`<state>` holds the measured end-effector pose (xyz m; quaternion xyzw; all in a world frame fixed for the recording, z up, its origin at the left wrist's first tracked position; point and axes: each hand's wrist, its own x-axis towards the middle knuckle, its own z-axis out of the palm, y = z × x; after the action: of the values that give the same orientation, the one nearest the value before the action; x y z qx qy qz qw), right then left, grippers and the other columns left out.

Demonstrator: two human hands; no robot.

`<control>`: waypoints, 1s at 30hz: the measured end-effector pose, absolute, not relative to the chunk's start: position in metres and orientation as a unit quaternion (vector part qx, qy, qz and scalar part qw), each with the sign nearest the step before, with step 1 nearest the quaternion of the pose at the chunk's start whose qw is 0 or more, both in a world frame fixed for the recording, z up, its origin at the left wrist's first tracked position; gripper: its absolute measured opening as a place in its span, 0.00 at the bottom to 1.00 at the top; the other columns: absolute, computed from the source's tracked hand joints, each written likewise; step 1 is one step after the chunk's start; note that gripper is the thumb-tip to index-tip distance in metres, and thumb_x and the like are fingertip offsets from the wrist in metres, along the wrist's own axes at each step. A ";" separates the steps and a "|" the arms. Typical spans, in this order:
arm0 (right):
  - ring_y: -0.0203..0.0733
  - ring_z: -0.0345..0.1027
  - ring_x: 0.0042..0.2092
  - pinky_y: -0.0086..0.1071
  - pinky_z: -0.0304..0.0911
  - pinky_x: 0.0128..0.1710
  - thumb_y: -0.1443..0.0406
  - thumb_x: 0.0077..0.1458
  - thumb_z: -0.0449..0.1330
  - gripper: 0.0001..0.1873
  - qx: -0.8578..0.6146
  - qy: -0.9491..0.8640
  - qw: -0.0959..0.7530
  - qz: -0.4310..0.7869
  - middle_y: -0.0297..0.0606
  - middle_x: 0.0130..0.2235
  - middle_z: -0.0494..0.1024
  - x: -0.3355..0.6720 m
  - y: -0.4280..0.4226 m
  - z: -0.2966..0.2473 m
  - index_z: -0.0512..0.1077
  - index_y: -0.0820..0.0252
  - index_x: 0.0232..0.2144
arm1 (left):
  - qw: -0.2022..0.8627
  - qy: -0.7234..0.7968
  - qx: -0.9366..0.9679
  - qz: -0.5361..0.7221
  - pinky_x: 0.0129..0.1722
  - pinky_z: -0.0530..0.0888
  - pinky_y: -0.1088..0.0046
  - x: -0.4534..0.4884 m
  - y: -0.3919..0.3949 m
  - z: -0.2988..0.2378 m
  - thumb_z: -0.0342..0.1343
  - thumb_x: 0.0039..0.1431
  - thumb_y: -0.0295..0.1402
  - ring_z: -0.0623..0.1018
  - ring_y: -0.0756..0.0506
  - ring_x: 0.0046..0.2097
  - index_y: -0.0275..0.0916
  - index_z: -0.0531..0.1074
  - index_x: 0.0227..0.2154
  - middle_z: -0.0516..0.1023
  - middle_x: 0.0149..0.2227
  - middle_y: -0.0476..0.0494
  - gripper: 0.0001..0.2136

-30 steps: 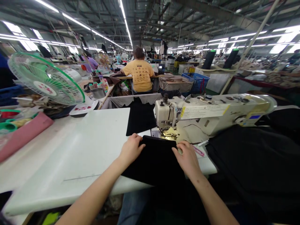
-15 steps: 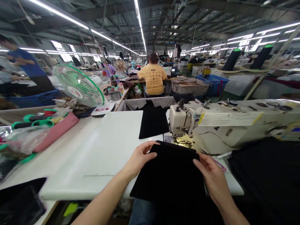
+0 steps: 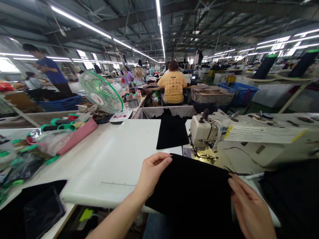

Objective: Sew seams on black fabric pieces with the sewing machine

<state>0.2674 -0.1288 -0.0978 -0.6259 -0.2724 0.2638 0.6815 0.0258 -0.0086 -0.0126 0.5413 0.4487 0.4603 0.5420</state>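
A piece of black fabric [image 3: 194, 192] hangs between my two hands, its top edge drawn out straight and sloping down to the right. My left hand [image 3: 154, 171] pinches the upper left corner between thumb and fingers. At the upper right corner my right hand [image 3: 249, 202] has the same kind of pinch. Just beyond the cloth stands a white sewing machine [image 3: 204, 131], its presser foot and needle plate [image 3: 205, 156] lit yellow. Another black fabric piece [image 3: 173, 129] lies on the white table [image 3: 119, 156] left of the machine head and runs over the far edge.
A dark fabric heap [image 3: 294, 196] lies at the right. On the left are a green-rimmed fan [image 3: 101, 93], thread spools [image 3: 66, 126], plastic bags and a dark phone-like slab [image 3: 43, 210]. A person in a yellow shirt [image 3: 172, 86] sits ahead; another stands far left.
My hands have moved apart, and the fabric's top edge, folded over before, is now stretched straight between them. The whole view has shifted, so the surroundings sit further right.
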 end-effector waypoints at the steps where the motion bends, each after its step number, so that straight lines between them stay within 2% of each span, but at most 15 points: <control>1: 0.50 0.75 0.55 0.28 0.76 0.42 0.50 0.47 0.71 0.20 -0.625 -0.229 0.692 0.281 0.41 0.49 0.82 0.265 -0.129 -0.094 0.82 0.56 0.39 | 0.552 0.454 0.519 0.469 0.40 0.76 0.70 0.027 -0.010 -0.013 0.69 0.48 0.38 0.80 0.45 0.36 0.39 0.82 0.30 0.84 0.34 0.45 0.09; 5: 0.48 0.73 0.56 0.19 0.74 0.39 0.51 0.35 0.77 0.25 -0.608 -0.126 0.718 0.315 0.41 0.49 0.82 0.259 -0.130 -0.078 0.82 0.58 0.35 | 0.564 0.448 0.479 0.502 0.33 0.73 0.76 0.030 -0.012 -0.012 0.71 0.44 0.38 0.77 0.49 0.32 0.38 0.81 0.27 0.81 0.29 0.47 0.10; 11: 0.47 0.79 0.43 0.25 0.76 0.30 0.52 0.36 0.77 0.25 -0.612 -0.149 0.721 0.290 0.42 0.45 0.82 0.260 -0.135 -0.079 0.81 0.60 0.35 | 0.563 0.434 0.483 0.512 0.35 0.72 0.78 0.029 -0.013 -0.011 0.71 0.45 0.37 0.76 0.51 0.32 0.37 0.80 0.26 0.81 0.28 0.48 0.09; 14: 0.46 0.79 0.40 0.25 0.76 0.29 0.51 0.35 0.77 0.26 -0.608 -0.153 0.724 0.288 0.41 0.43 0.82 0.259 -0.136 -0.079 0.81 0.60 0.35 | 0.564 0.431 0.486 0.510 0.34 0.71 0.78 0.028 -0.013 -0.012 0.70 0.46 0.37 0.75 0.51 0.31 0.37 0.79 0.26 0.80 0.28 0.48 0.09; 21: 0.44 0.74 0.51 0.18 0.73 0.35 0.54 0.25 0.80 0.29 -0.591 -0.093 0.735 0.318 0.39 0.45 0.83 0.259 -0.134 -0.076 0.82 0.57 0.33 | 0.543 0.432 0.501 0.518 0.34 0.71 0.78 0.028 -0.010 -0.016 0.70 0.47 0.36 0.75 0.51 0.31 0.37 0.77 0.25 0.79 0.28 0.49 0.10; 23: 0.46 0.74 0.51 0.22 0.74 0.38 0.53 0.27 0.80 0.27 -0.597 -0.112 0.736 0.299 0.41 0.45 0.83 0.259 -0.133 -0.078 0.82 0.57 0.33 | 0.541 0.437 0.503 0.514 0.34 0.71 0.78 0.028 -0.009 -0.017 0.70 0.47 0.37 0.75 0.51 0.31 0.37 0.77 0.25 0.79 0.27 0.49 0.10; 27: 0.49 0.77 0.45 0.37 0.74 0.45 0.53 0.35 0.78 0.22 -0.594 -0.190 0.732 0.275 0.42 0.41 0.83 0.258 -0.132 -0.078 0.83 0.58 0.33 | 0.548 0.450 0.487 0.510 0.35 0.72 0.80 0.023 -0.007 -0.015 0.74 0.42 0.37 0.75 0.52 0.32 0.38 0.78 0.28 0.80 0.28 0.50 0.13; 30: 0.45 0.76 0.41 0.38 0.71 0.46 0.54 0.41 0.76 0.17 -0.563 -0.212 0.735 0.313 0.39 0.37 0.83 0.257 -0.128 -0.075 0.82 0.56 0.32 | 0.562 0.466 0.462 0.504 0.35 0.72 0.81 0.020 -0.002 -0.013 0.77 0.34 0.37 0.75 0.52 0.32 0.38 0.78 0.30 0.80 0.29 0.50 0.18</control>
<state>0.2572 -0.1278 -0.0746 -0.5630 -0.2120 0.3134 0.7348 0.0199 -0.0019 -0.0126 0.4617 0.4656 0.5037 0.5625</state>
